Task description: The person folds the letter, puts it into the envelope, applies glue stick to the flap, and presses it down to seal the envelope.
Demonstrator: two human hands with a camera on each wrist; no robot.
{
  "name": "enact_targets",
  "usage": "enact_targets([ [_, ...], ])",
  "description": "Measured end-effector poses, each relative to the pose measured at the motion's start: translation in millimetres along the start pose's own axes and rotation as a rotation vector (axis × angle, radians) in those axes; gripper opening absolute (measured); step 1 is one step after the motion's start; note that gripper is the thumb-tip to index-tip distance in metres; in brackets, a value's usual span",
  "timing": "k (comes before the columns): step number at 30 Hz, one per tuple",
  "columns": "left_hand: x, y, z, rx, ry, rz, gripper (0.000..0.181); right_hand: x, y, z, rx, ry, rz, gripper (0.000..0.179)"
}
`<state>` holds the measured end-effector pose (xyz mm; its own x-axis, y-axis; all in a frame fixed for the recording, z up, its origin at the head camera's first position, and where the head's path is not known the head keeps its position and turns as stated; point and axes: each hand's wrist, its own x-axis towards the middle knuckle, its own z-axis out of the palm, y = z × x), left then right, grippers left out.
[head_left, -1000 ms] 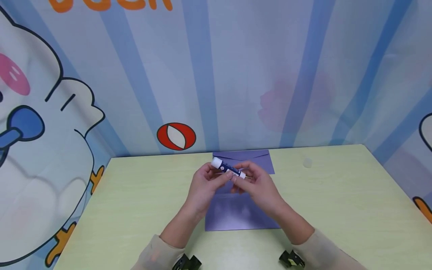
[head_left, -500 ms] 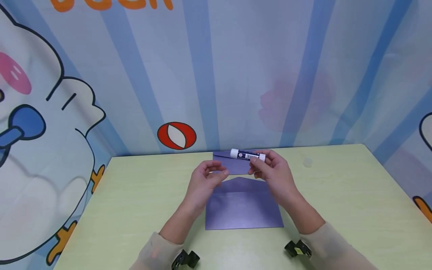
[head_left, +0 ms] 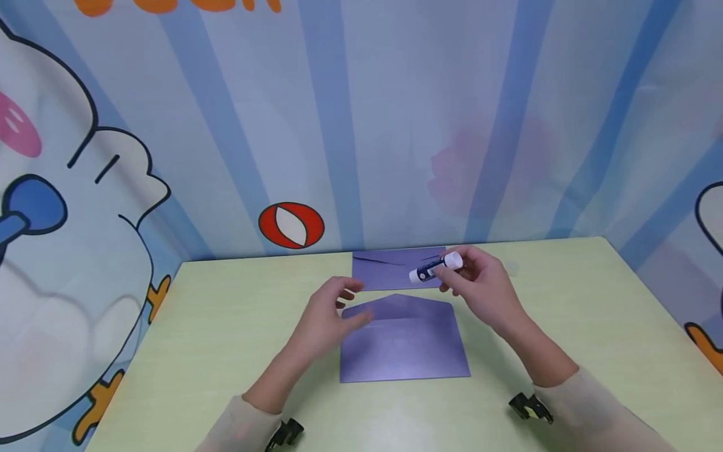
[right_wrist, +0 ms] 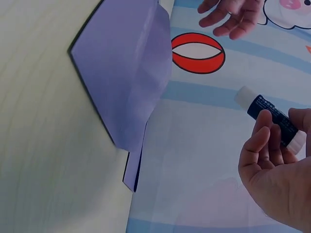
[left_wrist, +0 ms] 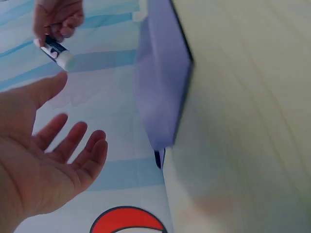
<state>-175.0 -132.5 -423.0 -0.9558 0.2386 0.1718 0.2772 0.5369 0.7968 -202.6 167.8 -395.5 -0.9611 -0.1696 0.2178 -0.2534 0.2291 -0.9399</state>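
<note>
A glue stick (head_left: 430,270), dark blue with white ends, is pinched between the thumb and fingers of my right hand (head_left: 480,282), above the far purple envelope. In the right wrist view the glue stick (right_wrist: 272,116) slants across the fingertips. My left hand (head_left: 324,320) is empty, fingers loosely bent and thumb apart, over the left edge of the near purple envelope (head_left: 403,348). That envelope lies with its flap unfolded toward the back. Behind it, at the table's back edge, lies the second purple envelope (head_left: 378,273), partly covered by the glue stick and right hand.
The pale yellow table (head_left: 226,339) ends at a blue striped backdrop (head_left: 395,125) printed with cartoon figures. A small translucent round piece (head_left: 512,269) lies at the back right, partly behind my right hand. Black wrist cameras (head_left: 531,407) sit on both sleeves.
The glue stick has passed from both hands into my right hand alone, which has moved right and turned it. My left hand has let go and drawn back a little to the left.
</note>
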Motion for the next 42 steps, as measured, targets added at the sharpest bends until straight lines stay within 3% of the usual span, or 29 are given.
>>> enact_targets([
  [7, -8.2, -9.7, 2.8, 0.458, -0.236, 0.188, 0.059, -12.0, -1, -3, -0.126, -0.053, -0.054, 0.02],
  [12, -11.4, -12.6, 6.6, 0.62, -0.318, 0.221, 0.072, -20.4, -3, 1, -0.187, -0.094, -0.096, 0.016],
  [18, -13.6, -15.2, 9.2, 0.685, -0.422, 0.188, 0.082, -26.2, -2, 7, -0.231, -0.147, -0.123, 0.015],
  [28, -15.1, -13.1, 7.3, 0.645, -0.539, 0.14, 0.078, -24.5, 3, 13, -0.338, -0.228, -0.174, 0.016],
  [36, -13.8, -12.7, 4.9, 0.65, -0.591, 0.115, 0.076, -20.2, 9, 25, -0.469, -0.33, -0.168, 0.011],
  [42, -13.9, -10.4, 4.2, 0.639, -0.596, 0.114, 0.075, -19.7, 16, 35, -0.509, -0.411, -0.167, 0.01],
])
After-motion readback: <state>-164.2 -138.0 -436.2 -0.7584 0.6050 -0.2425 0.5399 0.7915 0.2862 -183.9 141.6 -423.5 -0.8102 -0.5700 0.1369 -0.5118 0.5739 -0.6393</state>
